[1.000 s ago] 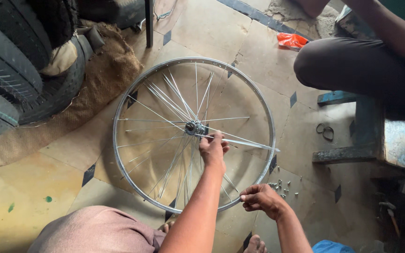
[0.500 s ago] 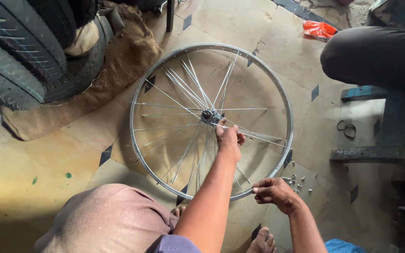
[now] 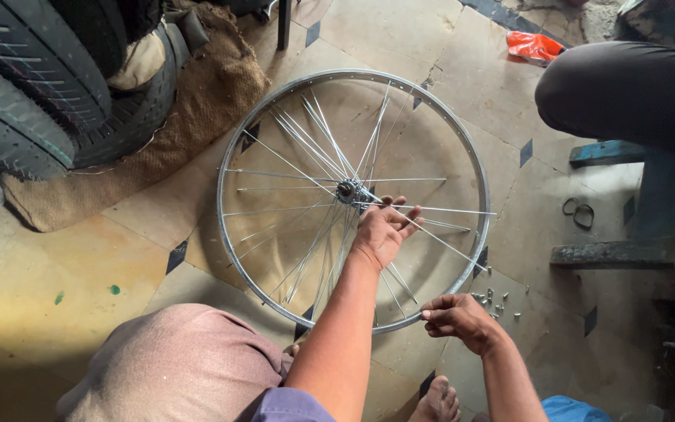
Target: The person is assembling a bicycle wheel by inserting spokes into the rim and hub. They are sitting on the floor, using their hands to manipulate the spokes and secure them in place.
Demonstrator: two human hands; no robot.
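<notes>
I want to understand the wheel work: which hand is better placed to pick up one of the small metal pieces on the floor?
Probably the right hand: it rests at the rim, beside the small pieces. The left hand is further off, among the spokes near the hub.

Soft daylight from upper right; floor bright there, dim at lower left. Faint glints on rim. Tyres dark, detail lost. Focus sharp; slight wide-angle stretch at edges.
</notes>
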